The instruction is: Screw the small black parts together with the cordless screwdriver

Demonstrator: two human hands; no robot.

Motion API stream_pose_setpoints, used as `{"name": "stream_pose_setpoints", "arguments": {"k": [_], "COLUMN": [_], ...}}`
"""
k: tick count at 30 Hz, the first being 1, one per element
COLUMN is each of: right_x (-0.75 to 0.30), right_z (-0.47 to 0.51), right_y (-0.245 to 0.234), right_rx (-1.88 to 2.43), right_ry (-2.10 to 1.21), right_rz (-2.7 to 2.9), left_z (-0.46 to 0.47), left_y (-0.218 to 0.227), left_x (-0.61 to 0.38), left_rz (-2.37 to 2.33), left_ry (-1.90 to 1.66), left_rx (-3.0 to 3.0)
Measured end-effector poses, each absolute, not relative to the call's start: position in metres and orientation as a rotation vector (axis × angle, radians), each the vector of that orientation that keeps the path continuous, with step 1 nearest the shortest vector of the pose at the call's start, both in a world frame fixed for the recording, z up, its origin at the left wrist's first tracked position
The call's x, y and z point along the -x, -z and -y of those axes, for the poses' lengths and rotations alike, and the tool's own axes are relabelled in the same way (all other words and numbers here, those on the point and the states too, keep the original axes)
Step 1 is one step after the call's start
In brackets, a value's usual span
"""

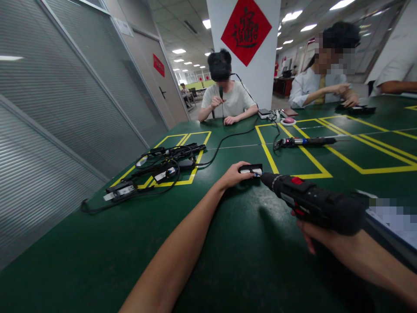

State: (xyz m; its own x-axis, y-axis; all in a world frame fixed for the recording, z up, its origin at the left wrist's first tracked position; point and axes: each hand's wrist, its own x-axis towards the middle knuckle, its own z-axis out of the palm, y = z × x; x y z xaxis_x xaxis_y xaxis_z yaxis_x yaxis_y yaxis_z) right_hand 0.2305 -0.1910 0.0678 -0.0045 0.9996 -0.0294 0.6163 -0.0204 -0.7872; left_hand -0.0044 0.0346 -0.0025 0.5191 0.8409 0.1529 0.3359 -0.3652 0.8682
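Note:
My left hand point(235, 175) is closed on a small black box-shaped part with a white label point(256, 168), holding it at the table's surface. In my right hand point(312, 232) is a black cordless drill point(312, 200) with red accents, my fingers wrapped round its grip. The chuck points left and its tip is at the right end of the black part. Whether the bit touches the part I cannot tell. The drill's body hides some of my right fingers.
Black power adapters with cables point(163, 165) lie heaped at the left. A slim black tool point(309, 141) with a cord lies at the right, inside yellow tape outlines. A screen or tablet point(394, 224) stands near my right arm. People sit across the green table point(228, 252).

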Motion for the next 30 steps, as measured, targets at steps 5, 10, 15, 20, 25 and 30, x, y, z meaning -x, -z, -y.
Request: {"name": "stream_pose_setpoints", "arguments": {"k": [5,10,15,20,25,30], "right_x": [-0.2296,-0.2287,-0.2318,-0.2319,-0.2294,-0.2299], "right_z": [0.1906,0.1914,0.1924,0.1919,0.1894,0.1876], "right_y": [-0.0733,-0.0743,-0.0713,-0.0692,-0.0703,-0.0757], "right_rx": [1.753,1.827,1.827,1.823,1.778,1.71], "right_ry": [-0.969,-1.0,-1.135,-1.18,-1.246,-1.252], "right_rz": [1.735,1.722,1.652,1.613,1.565,1.681], "left_z": [-0.0356,-0.0354,-0.0344,-0.0336,-0.0328,-0.0336], "left_y": [0.0041,0.0038,0.002,0.0014,0.0003,0.0017], "left_x": [0.0039,0.004,0.0038,0.0027,0.0028,0.0037], "left_rz": [-0.972,-0.964,-0.963,-0.967,-0.969,-0.972], "left_ry": [-0.763,-0.761,-0.77,-0.777,-0.777,-0.772], "left_rx": [-1.914,-1.906,-1.908,-1.908,-1.919,-1.923]}}
